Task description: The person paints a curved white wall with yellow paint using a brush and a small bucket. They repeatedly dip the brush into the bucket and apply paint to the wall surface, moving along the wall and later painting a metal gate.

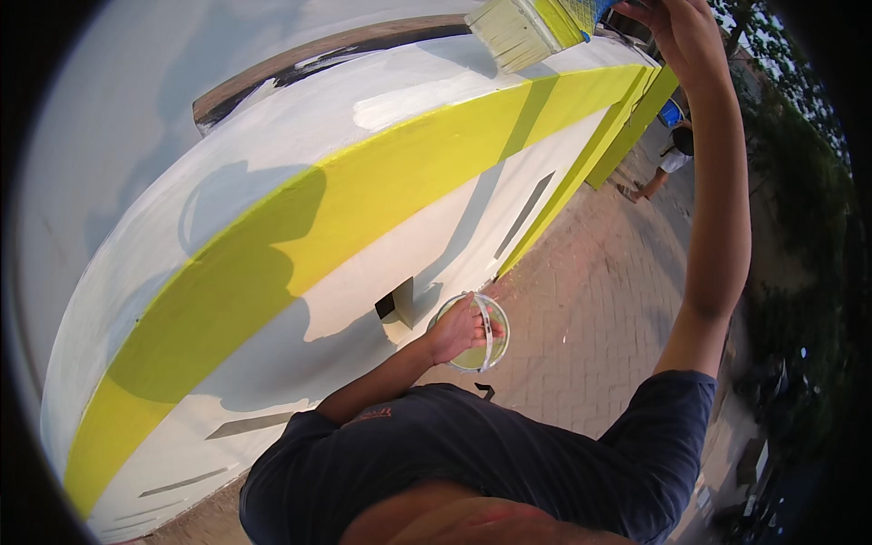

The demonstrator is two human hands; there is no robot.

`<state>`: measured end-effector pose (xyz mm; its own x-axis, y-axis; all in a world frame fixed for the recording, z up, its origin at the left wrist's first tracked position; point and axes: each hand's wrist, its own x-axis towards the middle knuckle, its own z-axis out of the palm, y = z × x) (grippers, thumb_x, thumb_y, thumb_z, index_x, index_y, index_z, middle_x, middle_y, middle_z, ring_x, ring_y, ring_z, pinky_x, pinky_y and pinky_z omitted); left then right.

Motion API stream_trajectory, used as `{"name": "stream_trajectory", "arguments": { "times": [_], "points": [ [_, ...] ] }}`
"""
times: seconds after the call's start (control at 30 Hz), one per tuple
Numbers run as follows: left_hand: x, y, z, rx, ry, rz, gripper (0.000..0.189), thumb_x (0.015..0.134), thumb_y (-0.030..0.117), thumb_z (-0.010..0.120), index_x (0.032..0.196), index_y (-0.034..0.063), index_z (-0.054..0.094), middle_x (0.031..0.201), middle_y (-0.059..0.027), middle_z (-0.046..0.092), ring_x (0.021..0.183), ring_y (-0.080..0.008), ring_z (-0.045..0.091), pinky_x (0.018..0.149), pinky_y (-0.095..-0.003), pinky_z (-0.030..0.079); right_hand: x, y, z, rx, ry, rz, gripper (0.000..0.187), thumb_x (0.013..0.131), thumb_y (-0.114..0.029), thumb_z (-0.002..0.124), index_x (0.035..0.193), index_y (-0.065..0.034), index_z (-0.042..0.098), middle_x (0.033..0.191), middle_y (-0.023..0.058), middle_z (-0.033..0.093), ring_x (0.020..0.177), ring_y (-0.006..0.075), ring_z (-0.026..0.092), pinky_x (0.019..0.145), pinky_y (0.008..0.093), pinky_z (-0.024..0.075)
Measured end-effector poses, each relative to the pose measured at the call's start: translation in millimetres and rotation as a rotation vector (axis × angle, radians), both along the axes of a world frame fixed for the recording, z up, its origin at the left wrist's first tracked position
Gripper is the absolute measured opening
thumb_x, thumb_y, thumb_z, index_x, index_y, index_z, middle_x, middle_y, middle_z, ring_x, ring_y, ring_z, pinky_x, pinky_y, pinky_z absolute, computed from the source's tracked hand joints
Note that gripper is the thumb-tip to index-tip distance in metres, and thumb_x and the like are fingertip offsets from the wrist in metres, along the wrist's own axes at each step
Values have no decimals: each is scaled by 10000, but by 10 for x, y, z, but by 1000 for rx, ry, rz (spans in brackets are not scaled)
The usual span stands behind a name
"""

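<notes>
My right hand [671,27] is raised at the top right, its fingers around the blue handle of a wide paintbrush [521,34]. The brush's pale, paint-coated bristles are close to the white upper band of a wall [409,170], near its yellow-green stripe; whether they touch cannot be told. A wet-looking white patch lies on that band, left of the brush. Low at the centre, my left hand [463,330] holds the handle of a round, translucent bucket [494,357] with pale greenish contents. The bucket hangs close to the wall.
A square opening [395,306] and narrow slots pierce the lower wall. A dark, paint-splashed ledge [327,58] runs above the white band. Brick paving [579,293] lies below. Farther right, another person [671,153] stands near a blue bucket [670,112], with trees beyond.
</notes>
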<state>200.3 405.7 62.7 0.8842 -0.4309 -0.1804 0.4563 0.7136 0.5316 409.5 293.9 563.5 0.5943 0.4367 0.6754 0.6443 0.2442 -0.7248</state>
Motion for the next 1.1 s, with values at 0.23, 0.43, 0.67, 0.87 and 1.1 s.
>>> {"name": "stream_trajectory", "arguments": {
  "times": [0.23, 0.43, 0.67, 0.87, 1.1],
  "points": [
    [-34, -23, 36, 16, 50, 27, 726, 1057, 644, 316, 1371, 5, 459, 1295, -203, 587, 1293, -365, 562, 1169, -482, 384, -355, -66, -99, -15, -110, -248, 328, 986, -87, 664, 1239, 11, 478, 1022, 142, 687, 795, 206, 738, 661, 315, 646],
    [-19, -47, 66, 30, 50, 20, 733, 1057, 643, 320, 1382, 0, 455, 1298, -207, 589, 1297, -369, 562, 1172, -484, 382, -221, 7, -41, -34, -95, -61, 399, 988, -170, 693, 1288, -13, 481, 1058, 141, 693, 796, 196, 738, 652, 290, 634],
    [23, -76, 24, 14, 50, 11, 731, 1057, 644, 318, 1375, 0, 454, 1298, -211, 592, 1298, -369, 561, 1176, -482, 377, -216, -102, -5, -130, -146, -463, 343, 1001, -129, 666, 1275, -1, 504, 1077, 150, 692, 889, 207, 741, 678, 282, 644],
    [57, -139, -17, 14, 44, 2, 729, 1061, 641, 306, 1372, -1, 454, 1298, -207, 595, 1300, -366, 559, 1176, -483, 376, -34, 84, -55, 46, -55, 169, 254, 989, -115, 679, 1186, -10, 558, 1053, 134, 686, 887, 204, 734, 747, 317, 651],
    [30, -115, -30, 8, 56, 24, 742, 1064, 632, 296, 1407, -15, 421, 1296, -227, 589, 1301, -381, 558, 1168, -486, 390, 153, -89, -161, -71, -77, -6, 223, 981, -119, 691, 1142, -21, 573, 1027, 115, 684, 902, 202, 735, 720, 310, 654]
  ]
}}
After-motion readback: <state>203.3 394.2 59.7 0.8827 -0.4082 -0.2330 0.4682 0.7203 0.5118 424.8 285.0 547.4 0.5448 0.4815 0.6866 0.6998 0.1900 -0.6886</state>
